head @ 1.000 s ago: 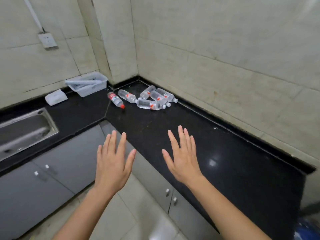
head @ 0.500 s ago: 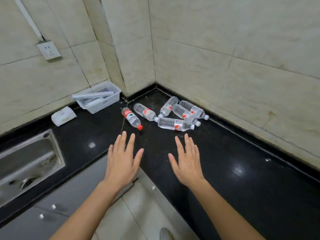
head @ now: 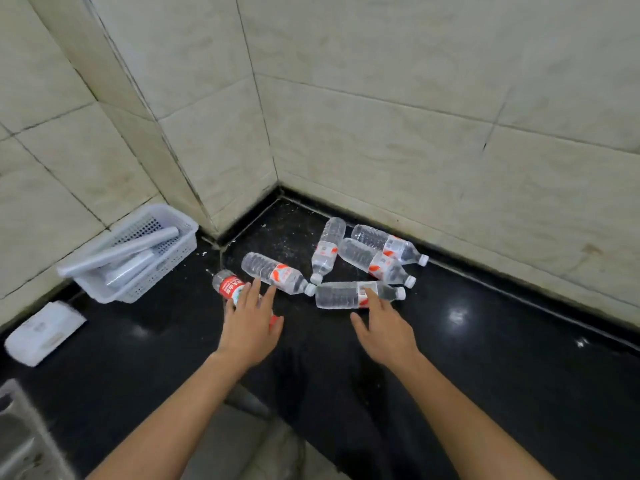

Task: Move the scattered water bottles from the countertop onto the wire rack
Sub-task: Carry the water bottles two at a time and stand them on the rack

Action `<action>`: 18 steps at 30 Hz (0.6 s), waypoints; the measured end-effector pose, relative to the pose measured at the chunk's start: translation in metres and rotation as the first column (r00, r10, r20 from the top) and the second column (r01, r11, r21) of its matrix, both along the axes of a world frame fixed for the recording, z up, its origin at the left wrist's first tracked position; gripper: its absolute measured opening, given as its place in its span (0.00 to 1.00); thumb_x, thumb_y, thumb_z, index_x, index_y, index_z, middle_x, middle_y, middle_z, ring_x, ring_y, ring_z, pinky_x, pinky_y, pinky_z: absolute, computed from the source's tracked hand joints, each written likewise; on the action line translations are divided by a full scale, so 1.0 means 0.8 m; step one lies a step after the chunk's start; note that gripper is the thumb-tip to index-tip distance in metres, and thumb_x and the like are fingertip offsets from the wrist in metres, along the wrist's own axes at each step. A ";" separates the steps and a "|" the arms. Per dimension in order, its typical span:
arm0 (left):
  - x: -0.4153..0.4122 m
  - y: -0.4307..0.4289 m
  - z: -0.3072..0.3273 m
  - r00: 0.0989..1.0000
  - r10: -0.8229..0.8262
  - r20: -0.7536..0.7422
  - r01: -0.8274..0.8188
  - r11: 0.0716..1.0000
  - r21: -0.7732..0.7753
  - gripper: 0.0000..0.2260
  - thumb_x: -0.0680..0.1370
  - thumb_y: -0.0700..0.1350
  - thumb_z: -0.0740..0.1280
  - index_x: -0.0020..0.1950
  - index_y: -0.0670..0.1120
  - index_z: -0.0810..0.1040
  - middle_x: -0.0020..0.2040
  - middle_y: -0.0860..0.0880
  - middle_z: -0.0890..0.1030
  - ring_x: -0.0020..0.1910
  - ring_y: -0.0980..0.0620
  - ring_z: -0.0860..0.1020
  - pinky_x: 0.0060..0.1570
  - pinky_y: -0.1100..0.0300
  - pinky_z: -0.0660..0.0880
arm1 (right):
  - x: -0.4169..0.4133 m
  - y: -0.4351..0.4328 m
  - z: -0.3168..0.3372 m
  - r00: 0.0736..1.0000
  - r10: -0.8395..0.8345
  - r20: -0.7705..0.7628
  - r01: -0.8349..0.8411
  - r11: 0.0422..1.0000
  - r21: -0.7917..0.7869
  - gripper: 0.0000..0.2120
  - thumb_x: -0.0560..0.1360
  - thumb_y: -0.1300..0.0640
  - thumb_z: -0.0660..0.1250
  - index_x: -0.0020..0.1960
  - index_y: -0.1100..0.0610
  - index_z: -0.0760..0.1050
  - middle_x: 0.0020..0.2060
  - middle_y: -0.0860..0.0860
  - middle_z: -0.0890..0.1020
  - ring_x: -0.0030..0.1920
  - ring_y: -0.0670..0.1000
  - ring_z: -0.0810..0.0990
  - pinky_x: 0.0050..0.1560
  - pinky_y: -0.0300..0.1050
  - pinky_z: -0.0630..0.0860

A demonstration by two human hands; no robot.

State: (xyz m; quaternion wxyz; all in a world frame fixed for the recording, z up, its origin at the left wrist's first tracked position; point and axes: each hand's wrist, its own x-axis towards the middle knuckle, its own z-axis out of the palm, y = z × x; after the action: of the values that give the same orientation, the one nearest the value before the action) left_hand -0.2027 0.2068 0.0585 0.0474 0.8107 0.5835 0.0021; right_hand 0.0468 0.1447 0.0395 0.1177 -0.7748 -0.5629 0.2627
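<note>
Several clear plastic water bottles lie on their sides in the corner of the black countertop (head: 485, 358). My left hand (head: 250, 323) is spread flat over a red-labelled, red-capped bottle (head: 228, 285), covering most of it. Beside it lies a white-capped bottle (head: 277, 273). My right hand (head: 382, 329) reaches with fingers apart, its fingertips touching the nearest bottle (head: 343, 295). Three more bottles, one (head: 326, 249), another (head: 374, 259) and a third (head: 388, 244), lie behind, near the wall. No wire rack is in view.
A white plastic basket (head: 149, 268) holding rolled items stands at the left against the tiled wall. A white packet (head: 41, 332) lies in front of it. A steel sink (head: 20, 441) shows at the bottom left. Tiled walls close the corner.
Both hands have moved forward to the bottles; the left now covers the red-capped bottle and the right touches the nearest one. The view has come closer to the corner.
</note>
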 end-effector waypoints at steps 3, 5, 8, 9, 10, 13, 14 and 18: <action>-0.002 0.073 -0.024 0.995 -0.093 -0.030 0.089 0.989 -0.116 0.32 0.77 0.51 0.68 0.78 0.42 0.63 0.78 0.38 0.61 0.78 0.38 0.59 0.70 0.36 0.64 | -0.011 0.028 -0.019 0.993 -0.116 -0.025 0.111 0.981 -0.159 0.32 0.82 0.43 0.60 0.80 0.53 0.53 0.71 0.58 0.69 0.66 0.63 0.75 0.60 0.57 0.74; -0.003 0.120 -0.042 0.989 -0.142 -0.041 0.133 0.976 -0.174 0.35 0.77 0.51 0.66 0.80 0.44 0.57 0.80 0.39 0.56 0.79 0.40 0.55 0.73 0.38 0.60 | -0.025 0.048 -0.035 0.987 -0.158 0.017 0.157 0.954 -0.256 0.33 0.81 0.43 0.61 0.80 0.53 0.51 0.72 0.59 0.64 0.67 0.63 0.73 0.61 0.58 0.75; 0.002 0.177 -0.068 0.971 -0.227 -0.070 0.208 0.955 -0.213 0.38 0.77 0.52 0.67 0.81 0.47 0.52 0.81 0.41 0.51 0.80 0.41 0.51 0.75 0.39 0.56 | -0.045 0.080 -0.052 0.980 -0.141 0.141 0.174 0.950 -0.260 0.37 0.81 0.43 0.61 0.82 0.51 0.45 0.79 0.61 0.49 0.77 0.65 0.58 0.69 0.62 0.71; 0.004 0.197 -0.076 0.960 -0.261 -0.101 0.231 0.942 -0.242 0.39 0.77 0.52 0.68 0.82 0.48 0.50 0.82 0.41 0.49 0.80 0.41 0.48 0.75 0.39 0.54 | -0.051 0.094 -0.059 0.977 -0.135 0.167 0.175 0.952 -0.252 0.38 0.81 0.43 0.60 0.82 0.49 0.42 0.80 0.61 0.43 0.79 0.67 0.51 0.72 0.63 0.67; 0.007 0.215 -0.086 0.942 -0.302 -0.147 0.257 0.929 -0.267 0.41 0.76 0.52 0.69 0.82 0.49 0.48 0.82 0.41 0.46 0.81 0.41 0.46 0.75 0.38 0.53 | -0.056 0.106 -0.064 0.973 -0.122 0.196 0.170 0.954 -0.248 0.39 0.82 0.42 0.59 0.82 0.49 0.40 0.80 0.60 0.37 0.80 0.68 0.45 0.74 0.65 0.63; 0.013 0.258 -0.119 0.851 -0.424 -0.310 0.343 0.895 -0.283 0.45 0.73 0.53 0.72 0.82 0.53 0.47 0.82 0.41 0.41 0.81 0.40 0.42 0.74 0.33 0.48 | -0.073 0.138 -0.078 0.955 -0.071 0.288 0.153 0.949 -0.275 0.40 0.81 0.39 0.56 0.81 0.48 0.33 0.78 0.61 0.30 0.78 0.70 0.34 0.76 0.71 0.51; 0.014 0.268 -0.130 0.830 -0.447 -0.333 0.357 0.885 -0.299 0.45 0.73 0.53 0.72 0.82 0.54 0.48 0.82 0.41 0.43 0.81 0.41 0.42 0.73 0.32 0.46 | -0.077 0.149 -0.083 0.956 -0.061 0.287 0.149 0.944 -0.295 0.42 0.81 0.39 0.57 0.81 0.48 0.31 0.78 0.61 0.28 0.77 0.71 0.31 0.76 0.73 0.47; 0.015 0.278 -0.158 0.884 -0.429 -0.186 0.357 0.876 -0.323 0.34 0.72 0.51 0.70 0.77 0.54 0.64 0.75 0.44 0.68 0.76 0.42 0.61 0.73 0.31 0.50 | -0.078 0.164 -0.110 0.933 0.093 0.348 0.055 0.917 -0.394 0.53 0.76 0.44 0.68 0.80 0.48 0.28 0.81 0.59 0.37 0.77 0.71 0.33 0.73 0.78 0.43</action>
State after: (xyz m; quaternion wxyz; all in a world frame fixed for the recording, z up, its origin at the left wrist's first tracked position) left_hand -0.1907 0.4294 -0.0681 0.0863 0.8915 0.4008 -0.1929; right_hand -0.0156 0.2755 -0.0488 -0.1495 -0.8115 -0.5174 0.2265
